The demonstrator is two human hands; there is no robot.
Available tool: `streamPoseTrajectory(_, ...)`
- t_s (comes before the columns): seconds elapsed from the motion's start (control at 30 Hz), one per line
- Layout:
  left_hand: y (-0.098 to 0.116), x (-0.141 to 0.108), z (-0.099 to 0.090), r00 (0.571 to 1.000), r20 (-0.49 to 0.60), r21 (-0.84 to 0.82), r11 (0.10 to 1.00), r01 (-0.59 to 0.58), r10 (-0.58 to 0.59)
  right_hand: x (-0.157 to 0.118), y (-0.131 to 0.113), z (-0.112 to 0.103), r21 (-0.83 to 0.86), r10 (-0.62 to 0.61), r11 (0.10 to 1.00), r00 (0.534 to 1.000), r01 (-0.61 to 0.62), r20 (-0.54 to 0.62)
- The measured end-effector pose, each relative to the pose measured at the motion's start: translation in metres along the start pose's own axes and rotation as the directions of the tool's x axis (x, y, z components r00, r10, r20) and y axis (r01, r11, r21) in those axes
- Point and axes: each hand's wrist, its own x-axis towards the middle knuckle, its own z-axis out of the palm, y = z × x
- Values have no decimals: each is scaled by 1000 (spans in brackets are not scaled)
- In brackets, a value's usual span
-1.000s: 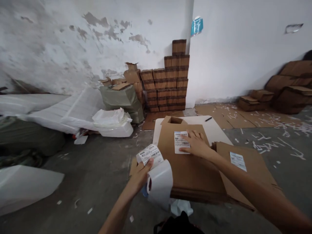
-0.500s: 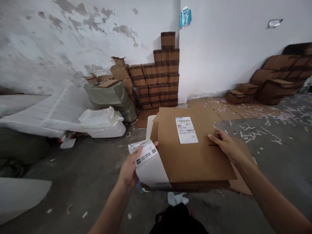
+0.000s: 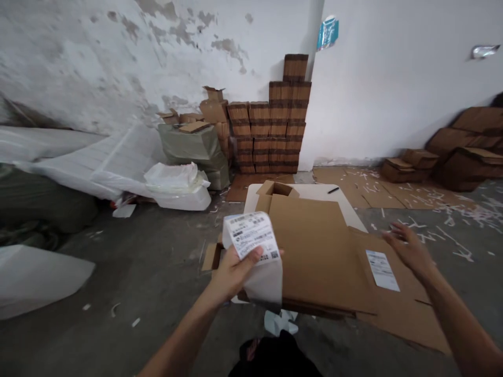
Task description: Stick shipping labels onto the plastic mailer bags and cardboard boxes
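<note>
A strip of printed shipping labels is pinched in my left hand, thumb on top, its white tail hanging at the left edge of the stack. In front of me a flattened cardboard carton with a plain top lies on others on a white table. To its right, another flat carton bears a stuck-on shipping label. My right hand is above that labelled carton, fingers apart and holding nothing.
A black pen lies on the table's far side, near an open carton flap. Bundled cartons stand against the wall. White wrapped bundles are at the left; brown boxes and paper scraps at the right.
The labelled carton has gone from the top of the stack to the right side, and my right hand has come off it. My left hand has moved right with the label strip.
</note>
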Motion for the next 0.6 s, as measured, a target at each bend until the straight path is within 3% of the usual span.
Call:
streamPoseTrajectory(0.03, 1, 1, 5, 995, 80, 104, 993, -62, 53, -6, -33, 27, 49, -25, 999, 999, 23, 44)
streamPoseTrajectory(0.07, 2, 1, 10, 984, 142, 216, 967, -135, 105, -12, -66, 53, 138, -98, 988, 975, 71, 201)
streamPoseTrajectory(0.1, 2, 2, 13, 971, 187, 316, 927, -202, 148, -17, -98, 74, 234, -212, 964, 885, 122, 415)
streamPoseTrajectory(0.13, 3, 2, 15, 962, 211, 390, 887, -247, 175, -21, -125, 92, 299, -289, 945, 766, 132, 574)
streamPoseTrajectory(0.17, 2, 1, 15, 958, 223, 430, 864, -262, 180, -24, -147, 106, 335, -342, 930, 690, 152, 638)
streamPoseTrajectory(0.2, 1, 1, 14, 958, 240, 422, 872, -247, 155, -27, -162, 117, 362, -394, 913, 642, 189, 657)
streamPoseTrajectory(0.3, -1, -3, 7, 974, 227, 107, 994, -16, -9, -37, -173, 138, 361, -503, 862, 688, 356, 524)
streamPoseTrajectory(0.33, -1, -3, 5, 982, 170, -67, 993, 95, -83, -42, -170, 143, 335, -537, 843, 690, 421, 485)
streamPoseTrajectory(0.4, -1, 1, 1, 964, 10, -388, 887, 249, -266, -53, -165, 148, 260, -622, 777, 632, 574, 463)
streamPoseTrajectory(0.5, -2, 17, -11, 894, -156, -631, 739, 237, -420, -59, -168, 140, 195, -744, 631, 514, 751, 428)
streamPoseTrajectory(0.53, -4, 23, -18, 887, -197, -664, 723, 194, -418, -53, -170, 134, 228, -758, 628, 517, 744, 398)
streamPoseTrajectory(0.57, -7, 28, -26, 879, -256, -685, 717, 129, -402, -42, -171, 126, 273, -751, 655, 565, 705, 342)
streamPoseTrajectory(0.6, -11, 32, -33, 865, -332, -688, 724, 51, -377, -27, -170, 120, 301, -709, 705, 651, 642, 271)
